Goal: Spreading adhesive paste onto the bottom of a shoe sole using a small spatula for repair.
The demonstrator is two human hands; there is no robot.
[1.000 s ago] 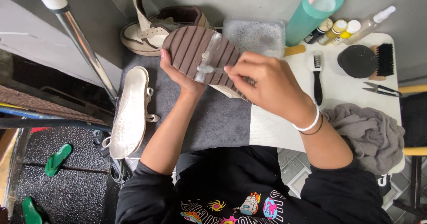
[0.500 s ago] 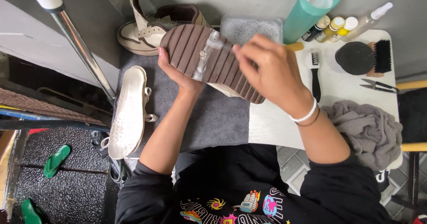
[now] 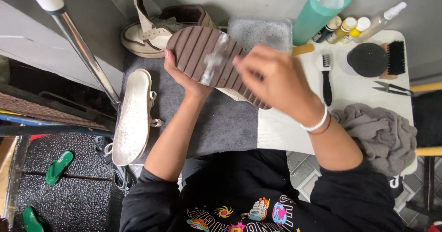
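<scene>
- Far left: green flip-flops (image 3: 57, 167) on black textured floor mat; chrome pole (image 3: 85, 57) w/ white grip slants over grey wall.
- White sole/upper piece (image 3: 132, 117) lies flat on grey felt-like mat (image 3: 221, 121), laces dangling off edge.
- Cream & brown high-top sneaker (image 3: 159, 31) stands behind, tongue up.
- Left hand (image 3: 186, 77) cups the held shoe (image 3: 207, 59) from below, fingers wrapped on its edge; brown ribbed sole faces up, tilted, above the mat.
- Change vs 1 s ago: right hand (image 3: 276, 82) has slid from sole's mid toward heel end, now motion-blurred – rubbing stroke in progress. Whitish wet/foamy streak on ribs more exposed. Fingers curled narrow; whether they pinch anything, can't tell.
- Right: grey bristly tray (image 3: 260, 31), teal tumbler (image 3: 322, 11), small bottles (image 3: 350, 27), black brush (image 3: 326, 77), round black sponge (image 3: 367, 59), scissors (image 3: 391, 88), crumpled grey cloth (image 3: 377, 135) on white table (image 3: 285, 130).
</scene>
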